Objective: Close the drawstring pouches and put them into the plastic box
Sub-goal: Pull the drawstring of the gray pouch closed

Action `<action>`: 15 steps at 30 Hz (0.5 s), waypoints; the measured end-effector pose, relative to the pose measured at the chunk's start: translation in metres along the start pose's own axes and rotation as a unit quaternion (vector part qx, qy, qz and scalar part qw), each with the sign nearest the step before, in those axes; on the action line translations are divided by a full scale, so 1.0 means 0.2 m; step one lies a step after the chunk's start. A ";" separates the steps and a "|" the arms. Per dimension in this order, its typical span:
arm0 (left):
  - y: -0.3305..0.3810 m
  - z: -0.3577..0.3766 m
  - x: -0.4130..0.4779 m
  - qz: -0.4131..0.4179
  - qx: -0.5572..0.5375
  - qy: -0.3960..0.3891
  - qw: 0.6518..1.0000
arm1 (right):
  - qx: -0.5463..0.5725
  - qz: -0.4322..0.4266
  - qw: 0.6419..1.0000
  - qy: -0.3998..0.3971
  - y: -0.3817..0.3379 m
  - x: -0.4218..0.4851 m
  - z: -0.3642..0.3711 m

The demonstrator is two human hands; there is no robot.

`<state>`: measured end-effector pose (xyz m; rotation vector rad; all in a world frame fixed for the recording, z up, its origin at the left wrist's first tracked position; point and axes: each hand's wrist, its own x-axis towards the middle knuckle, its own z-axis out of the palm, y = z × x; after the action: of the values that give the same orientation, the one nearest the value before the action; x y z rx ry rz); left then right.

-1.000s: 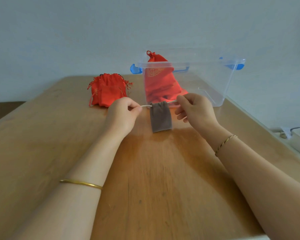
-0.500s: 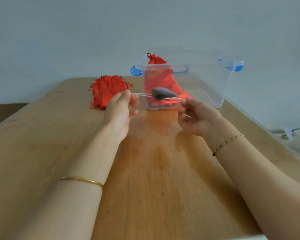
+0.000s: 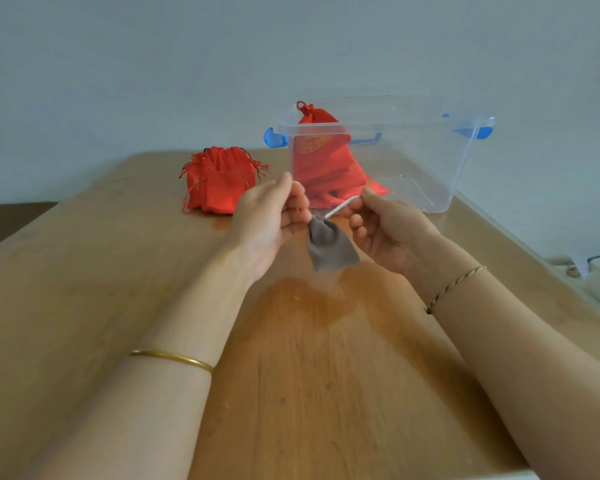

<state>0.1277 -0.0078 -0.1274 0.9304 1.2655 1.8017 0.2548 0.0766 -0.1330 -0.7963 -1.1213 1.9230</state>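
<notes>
A small grey velvety pouch (image 3: 330,244) with a gathered mouth hangs above a wooden table (image 3: 84,289). The left hand (image 3: 269,216) and right hand (image 3: 387,230) each pinch its white cord (image 3: 340,207). Behind stands a clear plastic box (image 3: 430,157) holding red pouches (image 3: 321,161) with unreadable gold print.

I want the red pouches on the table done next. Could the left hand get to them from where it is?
Probably yes. The red pouches sit on the table just beyond the left hand, nothing between. But that hand pinches the grey pouch's cord, so it must let go first.
</notes>
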 end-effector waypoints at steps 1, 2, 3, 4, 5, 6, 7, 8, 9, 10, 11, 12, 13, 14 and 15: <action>-0.01 0.00 -0.01 -0.004 0.037 -0.011 0.999 | -0.029 -0.022 0.999 0.002 0.00 -0.01 0.00; -0.01 0.01 -0.02 -0.004 0.072 -0.020 0.997 | -0.061 -0.043 0.997 0.006 0.00 -0.01 0.00; -0.02 0.01 -0.02 0.000 0.104 -0.027 0.994 | -0.094 -0.064 0.993 0.010 0.00 -0.02 0.01; -0.02 0.01 -0.03 0.006 0.130 -0.031 0.991 | -0.126 -0.086 0.988 0.013 0.00 -0.02 0.01; -0.02 0.01 -0.03 0.009 0.150 -0.036 0.988 | -0.158 -0.109 0.981 0.014 -0.01 -0.03 0.02; -0.02 0.01 -0.03 0.011 0.167 -0.041 0.985 | -0.187 -0.132 0.974 0.012 -0.01 -0.03 0.02; -0.02 0.01 -0.03 0.011 0.185 -0.047 0.982 | -0.213 -0.154 0.965 0.007 -0.01 -0.04 0.03; -0.02 0.01 -0.03 0.011 0.205 -0.052 0.977 | -0.240 -0.177 0.955 0.000 -0.01 -0.05 0.05; -0.03 0.01 -0.04 0.014 0.224 -0.056 0.973 | -0.269 -0.202 0.942 -0.004 0.00 -0.06 0.06; -0.03 0.02 -0.03 0.019 0.241 -0.058 0.969 | -0.300 -0.226 0.927 -0.007 0.00 -0.07 0.07; -0.03 0.02 -0.03 0.025 0.255 -0.060 0.965 | -0.329 -0.244 0.912 -0.010 0.00 -0.07 0.08; -0.04 0.02 -0.03 0.031 0.265 -0.061 0.962 | -0.343 -0.252 0.905 -0.014 0.00 -0.08 0.08; -0.04 0.02 -0.03 0.033 0.268 -0.059 0.961 | -0.339 -0.246 0.908 -0.018 0.01 -0.08 0.09; -0.05 0.02 -0.02 0.034 0.268 -0.055 0.961 | -0.319 -0.229 0.919 -0.022 0.00 -0.08 0.09; -0.05 0.01 -0.02 0.033 0.269 -0.051 0.961 | -0.297 -0.204 0.932 -0.026 0.00 -0.08 0.09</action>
<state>0.1335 -0.0075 -0.1362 1.3541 1.7111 1.4522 0.2488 0.0558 -0.1231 -0.7420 -1.7844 1.2691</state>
